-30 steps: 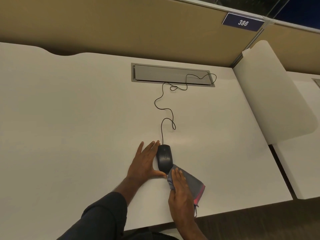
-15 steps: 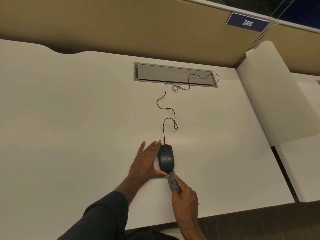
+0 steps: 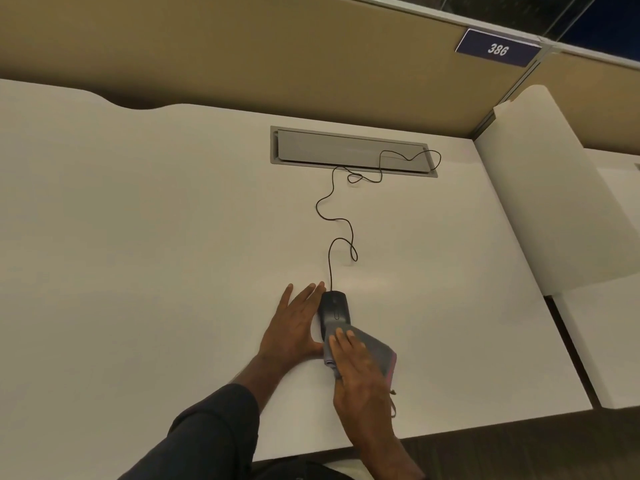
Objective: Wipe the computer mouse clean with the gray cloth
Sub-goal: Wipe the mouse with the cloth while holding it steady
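A black wired computer mouse (image 3: pixel 333 307) sits on the white desk (image 3: pixel 138 254) near its front edge. My left hand (image 3: pixel 294 327) lies flat against the mouse's left side, fingers straight, thumb at its rear. The gray cloth (image 3: pixel 372 348), with a red edge, is draped over the back of the mouse and spreads to the right. My right hand (image 3: pixel 360 372) presses the cloth down onto the mouse's rear with straight fingers.
The mouse's thin black cable (image 3: pixel 341 223) snakes back to a gray cable tray cover (image 3: pixel 346 152) set in the desk. A tan partition with a blue "386" sign (image 3: pixel 497 49) stands behind. A white divider panel (image 3: pixel 554 202) borders the desk on the right.
Half a second ago my right hand had the cloth bunched behind the mouse. Now the cloth is spread out again and pushed forward over the mouse's rear. My left hand has stayed put.
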